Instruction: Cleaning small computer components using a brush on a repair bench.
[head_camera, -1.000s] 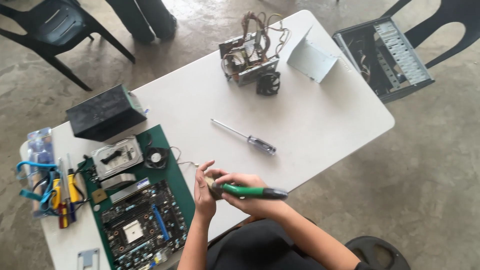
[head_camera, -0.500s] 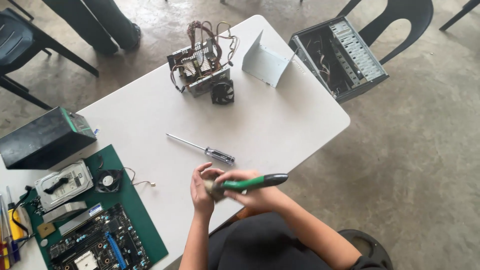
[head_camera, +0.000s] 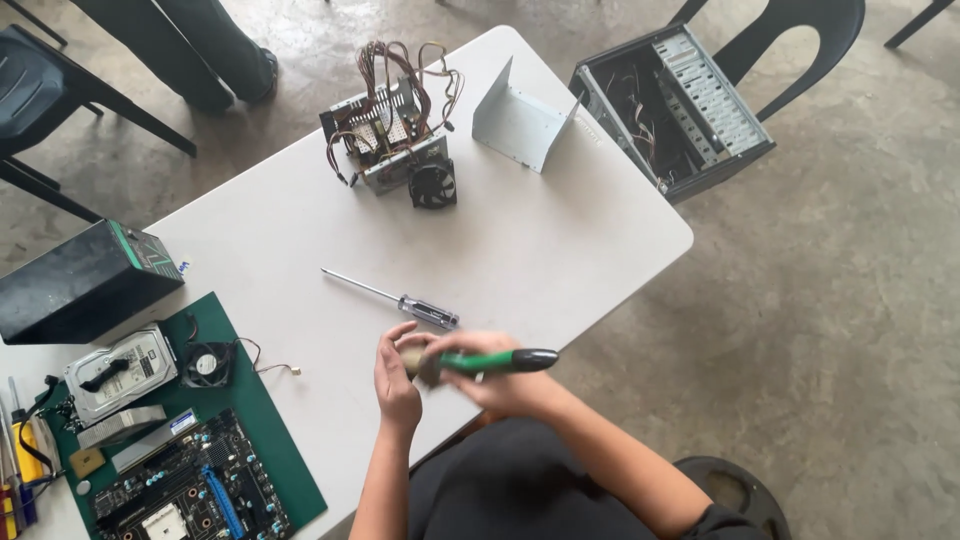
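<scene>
My right hand (head_camera: 490, 372) grips a green-handled screwdriver (head_camera: 500, 361) with a black end, held crosswise over the table's near edge. My left hand (head_camera: 396, 376) cups a small brownish part (head_camera: 412, 360) against the screwdriver's tip. Just beyond the hands a second screwdriver (head_camera: 395, 299) with a clear handle and long metal shaft lies flat on the white table (head_camera: 560, 250), touched by neither hand.
A power supply with loose cables and a fan (head_camera: 398, 140) stands at the far side beside a bent metal cover (head_camera: 520, 125). An open computer case (head_camera: 675, 105) sits past the table. Left: a black box (head_camera: 85, 282), green mat (head_camera: 270, 440) with motherboard (head_camera: 185, 492), hard drive (head_camera: 118, 372), small fan (head_camera: 208, 364). A person's legs (head_camera: 190, 50) stand beyond.
The view has shifted right and closer, pushing the mat and black box toward the left edge. My hands stay together on the green screwdriver and small part.
</scene>
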